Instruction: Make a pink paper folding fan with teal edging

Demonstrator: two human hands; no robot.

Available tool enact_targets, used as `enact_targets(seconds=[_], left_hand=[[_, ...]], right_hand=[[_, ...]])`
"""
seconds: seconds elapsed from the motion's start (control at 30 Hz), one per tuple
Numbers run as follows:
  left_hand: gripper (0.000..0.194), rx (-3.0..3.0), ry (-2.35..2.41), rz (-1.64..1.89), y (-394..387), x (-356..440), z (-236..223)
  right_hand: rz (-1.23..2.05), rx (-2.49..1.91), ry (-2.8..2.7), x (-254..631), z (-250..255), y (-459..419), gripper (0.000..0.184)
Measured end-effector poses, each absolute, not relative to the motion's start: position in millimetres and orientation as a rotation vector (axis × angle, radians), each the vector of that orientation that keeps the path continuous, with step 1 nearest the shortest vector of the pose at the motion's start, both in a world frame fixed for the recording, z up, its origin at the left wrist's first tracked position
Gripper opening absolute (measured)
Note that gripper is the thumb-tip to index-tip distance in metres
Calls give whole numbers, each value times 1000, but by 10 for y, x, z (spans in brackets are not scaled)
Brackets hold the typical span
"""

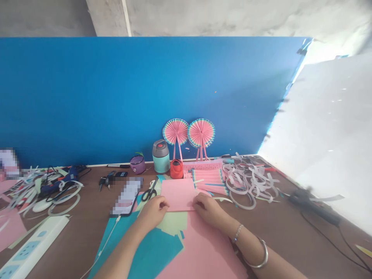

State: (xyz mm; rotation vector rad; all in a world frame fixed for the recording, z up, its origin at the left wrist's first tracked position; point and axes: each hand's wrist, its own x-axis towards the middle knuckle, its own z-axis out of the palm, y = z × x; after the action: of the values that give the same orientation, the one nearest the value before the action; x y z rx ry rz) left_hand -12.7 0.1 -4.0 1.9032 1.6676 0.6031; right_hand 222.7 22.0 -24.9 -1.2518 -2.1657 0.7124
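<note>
Paper point(178, 193), pink, apparently wider crosswise, lies between and just beyond left hand point(155, 211) and right hand point(208, 209), equally near, fingers curled at its near corners, pinch unclear.

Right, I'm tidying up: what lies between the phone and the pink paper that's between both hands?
The head view shows dark scissors lying between the phone and the pink paper, with the left hand at that gap's near side.

The head camera faces forward and somewhat down, close above the table point(276, 228), toward a blue panel point(116, 97).
</note>
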Motion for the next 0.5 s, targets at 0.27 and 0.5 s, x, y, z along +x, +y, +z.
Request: enact_targets(seconds=[0.27, 0.5], left_hand=[[18, 1810, 1746, 607, 32, -122, -117], [18, 1875, 1756, 578, 50, -134, -176]], right_hand=[[773, -1355, -2115, 2209, -185, 224, 15], [808, -1378, -2098, 2208, -206, 257, 15]])
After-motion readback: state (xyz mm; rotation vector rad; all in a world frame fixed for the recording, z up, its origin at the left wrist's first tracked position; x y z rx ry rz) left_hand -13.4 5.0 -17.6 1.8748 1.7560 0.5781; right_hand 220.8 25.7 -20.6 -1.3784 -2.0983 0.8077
